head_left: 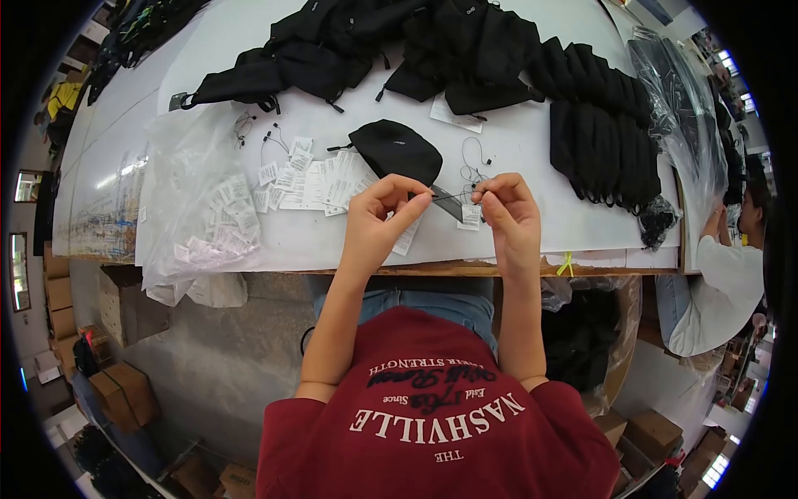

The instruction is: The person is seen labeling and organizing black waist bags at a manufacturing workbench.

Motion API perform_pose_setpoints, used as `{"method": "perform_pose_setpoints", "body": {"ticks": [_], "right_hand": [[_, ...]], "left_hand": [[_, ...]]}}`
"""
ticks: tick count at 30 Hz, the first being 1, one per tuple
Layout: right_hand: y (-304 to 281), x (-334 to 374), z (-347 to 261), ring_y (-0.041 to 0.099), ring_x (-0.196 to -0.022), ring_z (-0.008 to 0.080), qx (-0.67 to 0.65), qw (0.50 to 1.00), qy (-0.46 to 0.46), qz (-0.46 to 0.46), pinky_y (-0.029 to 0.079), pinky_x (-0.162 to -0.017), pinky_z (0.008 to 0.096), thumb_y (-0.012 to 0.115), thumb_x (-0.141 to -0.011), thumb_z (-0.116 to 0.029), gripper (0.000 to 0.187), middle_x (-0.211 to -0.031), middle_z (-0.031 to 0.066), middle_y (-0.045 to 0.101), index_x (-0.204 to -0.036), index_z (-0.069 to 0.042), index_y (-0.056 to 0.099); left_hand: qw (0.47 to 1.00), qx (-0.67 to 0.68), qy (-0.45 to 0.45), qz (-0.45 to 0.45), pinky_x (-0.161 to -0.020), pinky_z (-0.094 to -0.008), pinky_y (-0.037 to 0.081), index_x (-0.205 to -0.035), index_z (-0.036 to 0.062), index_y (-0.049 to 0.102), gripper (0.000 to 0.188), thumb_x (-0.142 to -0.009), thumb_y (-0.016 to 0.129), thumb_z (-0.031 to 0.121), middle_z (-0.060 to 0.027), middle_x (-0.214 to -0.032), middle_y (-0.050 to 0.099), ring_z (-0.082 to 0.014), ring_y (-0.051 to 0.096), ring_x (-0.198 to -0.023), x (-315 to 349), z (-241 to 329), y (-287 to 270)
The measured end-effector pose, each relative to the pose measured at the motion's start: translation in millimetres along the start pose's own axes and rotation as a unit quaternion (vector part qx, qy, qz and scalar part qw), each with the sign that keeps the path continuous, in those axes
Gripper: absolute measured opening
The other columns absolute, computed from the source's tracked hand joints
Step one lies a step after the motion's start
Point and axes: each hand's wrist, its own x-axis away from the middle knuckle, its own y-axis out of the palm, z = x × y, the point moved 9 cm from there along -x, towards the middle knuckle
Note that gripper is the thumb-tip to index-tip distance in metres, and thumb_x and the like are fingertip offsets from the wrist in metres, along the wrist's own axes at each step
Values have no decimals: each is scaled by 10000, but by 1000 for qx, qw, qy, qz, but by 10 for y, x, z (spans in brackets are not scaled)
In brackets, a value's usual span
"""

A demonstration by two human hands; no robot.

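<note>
Above the table's near edge, my left hand [386, 218] pinches one end of a thin black tag string [453, 197] between thumb and forefinger. My right hand [514, 218] grips the other end, so the string spans the gap between them. Below it, a small white tag [470, 218] shows beside my right fingers; whether it is on the string I cannot tell. A black zippered pouch [396, 151] lies just beyond my left hand, with a dark grey strap [449, 205] running under the string. Several printed white labels [320, 185] are spread to the left of the pouch.
Black pouches are heaped at the back [332, 62] and stacked in rows [603, 150] on the right. A clear plastic bag of labels [199, 208] sits at the left. Loose black strings [472, 158] lie beyond my right hand. Another person [723, 274] works at far right.
</note>
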Motion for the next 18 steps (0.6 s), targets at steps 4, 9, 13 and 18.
{"method": "perform_pose_setpoints", "body": {"ticks": [4, 9, 13, 18], "right_hand": [[-2, 7, 41, 581, -839, 114, 19, 999, -40, -6, 420, -744, 230, 629, -852, -13, 114, -881, 48, 613, -933, -34, 550], [123, -14, 17, 521, -771, 117, 371, 923, -96, -17, 391, -669, 253, 657, -812, -88, 114, -805, 12, 613, -919, -62, 627], [189, 19, 175, 495, -709, 151, 467, 875, -77, -99, 393, -663, 270, 648, -826, -151, 139, -795, 29, 620, -930, -59, 652], [133, 115, 190, 471, -717, 166, 485, 864, -74, -116, 394, -663, 283, 646, -830, -169, 125, -779, 24, 595, -866, -52, 624]], "left_hand": [[999, -11, -9, -32, -467, -190, 184, -876, 10, 644, 86, -837, 674, 81, 109, -547, 370, 18, 282, -507, 47, 49, 111], [999, -20, -7, -26, -469, -183, 171, -877, 5, 643, 69, -842, 664, 61, 111, -533, 357, 24, 263, -499, 42, 70, 100], [1000, 3, 3, -5, -469, -181, 164, -877, 1, 641, 59, -847, 656, 49, 111, -531, 357, 30, 254, -501, 48, 89, 58], [1000, 0, 10, 11, -466, -180, 161, -878, 0, 637, 57, -845, 655, 44, 113, -529, 360, 31, 253, -499, 53, 106, 30]]}}
